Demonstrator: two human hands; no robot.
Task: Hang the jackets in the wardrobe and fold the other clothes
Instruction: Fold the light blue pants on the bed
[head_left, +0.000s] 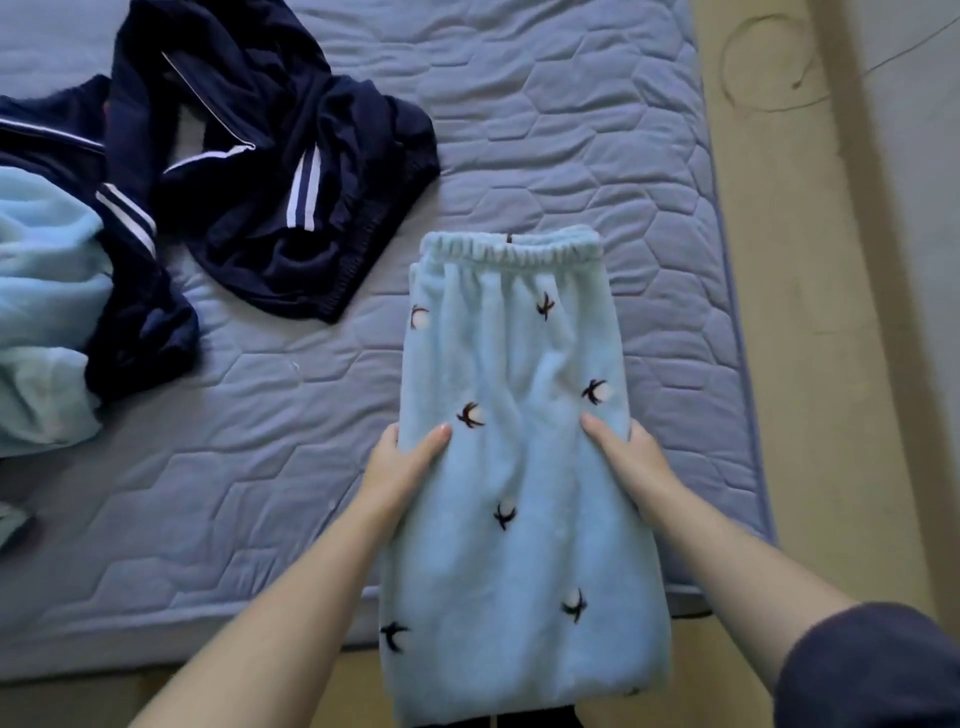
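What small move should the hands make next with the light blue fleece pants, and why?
Probably fold the fleece pants in half at the grip line. The left hand and right hand pinch both side edges at mid-length, the waistband lies flat on the mattress, and the leg end hangs over its edge.

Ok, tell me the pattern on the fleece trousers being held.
The fleece trousers are light blue with scattered dark bird-like motifs; head view.

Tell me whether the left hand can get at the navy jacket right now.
Probably, once freed: the left hand grips the edge of the blue fleece trousers. Only bare mattress lies between it and the navy jacket, so nothing blocks the way.
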